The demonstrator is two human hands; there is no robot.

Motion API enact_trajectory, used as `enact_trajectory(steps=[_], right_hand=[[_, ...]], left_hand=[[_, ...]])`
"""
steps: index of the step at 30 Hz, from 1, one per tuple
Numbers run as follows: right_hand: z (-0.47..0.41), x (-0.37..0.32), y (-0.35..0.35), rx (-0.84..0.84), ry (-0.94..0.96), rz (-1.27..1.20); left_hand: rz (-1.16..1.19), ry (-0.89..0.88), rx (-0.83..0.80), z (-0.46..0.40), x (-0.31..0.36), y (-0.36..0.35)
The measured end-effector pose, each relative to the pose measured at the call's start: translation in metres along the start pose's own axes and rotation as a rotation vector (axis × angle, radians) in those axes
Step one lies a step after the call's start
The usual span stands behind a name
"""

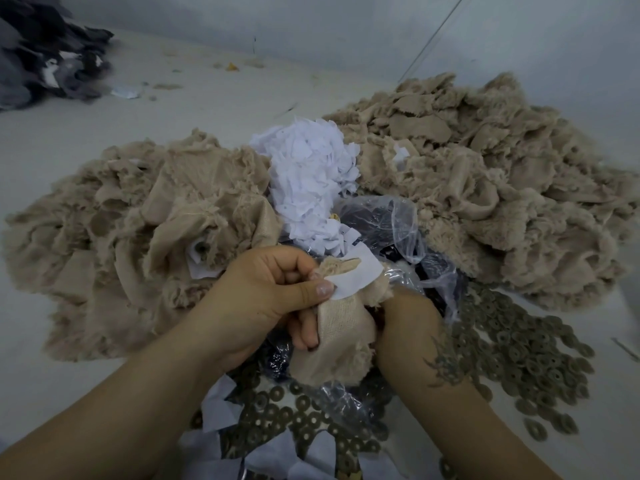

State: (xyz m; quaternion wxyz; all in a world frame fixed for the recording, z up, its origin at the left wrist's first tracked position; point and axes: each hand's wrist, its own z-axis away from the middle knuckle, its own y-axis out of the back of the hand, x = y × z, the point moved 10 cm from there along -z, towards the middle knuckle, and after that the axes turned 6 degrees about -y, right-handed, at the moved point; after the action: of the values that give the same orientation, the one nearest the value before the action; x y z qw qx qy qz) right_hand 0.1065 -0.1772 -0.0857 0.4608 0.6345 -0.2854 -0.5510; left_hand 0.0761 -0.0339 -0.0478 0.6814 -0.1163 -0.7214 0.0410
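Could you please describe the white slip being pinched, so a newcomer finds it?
Find the heap of white scraps between the two beige fabric piles. Just below it, the left hand pinches one white slip on a beige fabric piece; it alone is held, not heaped.

soft even light, mild blur, edges warped.

Textile workshop floor, heaped beige fabric offcuts (485,188), scattered ring-shaped cutouts (526,358)

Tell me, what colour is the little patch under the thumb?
White. The head view shows the patch pinched by the left hand on the beige cloth.
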Motion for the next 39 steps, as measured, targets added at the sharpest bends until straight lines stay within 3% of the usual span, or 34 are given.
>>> enact_trajectory(steps=[3,9,17,27,39], right_hand=[[0.011,-0.012,0.045,0.350,0.043,-0.177],[0.012,-0.014,0.039,0.207,0.119,-0.475],[0.016,-0.004,0.043,0.083,0.049,-1.018],[0.015,0.000,0.020,-0.100,-0.066,-1.284],[0.020,0.003,0.017,-0.012,-0.130,-1.450]], left_hand=[[0.028,0.010,-0.005,0.000,-0.002,-0.002],[0.044,0.016,-0.014,0.000,-0.003,-0.005],[0.049,0.006,-0.005,-0.001,-0.006,-0.007],[0.028,-0.067,0.002,-0.002,-0.004,-0.018],[-0.033,-0.098,0.073,0.001,-0.004,-0.024]])
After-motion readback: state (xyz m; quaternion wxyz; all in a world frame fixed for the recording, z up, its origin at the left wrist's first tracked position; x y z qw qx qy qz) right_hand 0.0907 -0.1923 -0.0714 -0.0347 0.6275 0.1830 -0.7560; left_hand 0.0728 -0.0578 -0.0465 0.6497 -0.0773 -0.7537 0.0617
